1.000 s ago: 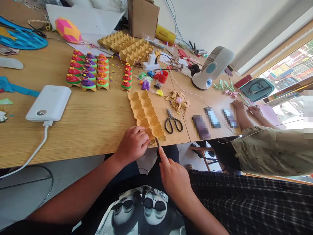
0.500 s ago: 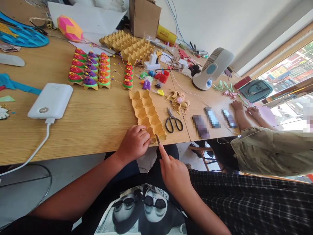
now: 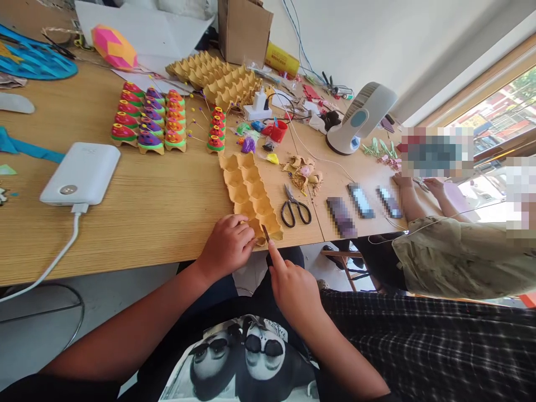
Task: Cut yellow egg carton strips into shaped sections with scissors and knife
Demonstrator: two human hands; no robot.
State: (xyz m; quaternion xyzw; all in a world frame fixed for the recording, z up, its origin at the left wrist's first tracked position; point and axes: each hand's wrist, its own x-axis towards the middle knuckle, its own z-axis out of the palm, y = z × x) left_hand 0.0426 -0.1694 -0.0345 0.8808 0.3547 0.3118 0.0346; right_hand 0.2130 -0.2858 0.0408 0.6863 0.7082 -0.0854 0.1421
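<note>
A yellow egg-carton strip [image 3: 248, 184] with two rows of cups lies at the table's front edge. My left hand [image 3: 229, 243] is closed on its near left corner, fingers curled over the rim. In my right hand [image 3: 294, 287] is a small dark-bladed knife [image 3: 266, 232], the index finger stretched along its back. The blade tip rests on the carton between the two rows at the near end. Black-handled scissors [image 3: 295, 209] lie just right of the carton.
Painted carton rows [image 3: 151, 120] stand behind on the left, near a white power bank [image 3: 81, 174]. Further right are a red cup [image 3: 277, 132], a white fan [image 3: 360, 118] and several phones [image 3: 341, 216]. Another person's hands [image 3: 435, 187] work at the far right.
The knife has moved slightly forward and deeper between the carton's rows, and my right hand with it. My left hand keeps its hold. The whole view has shifted slightly.
</note>
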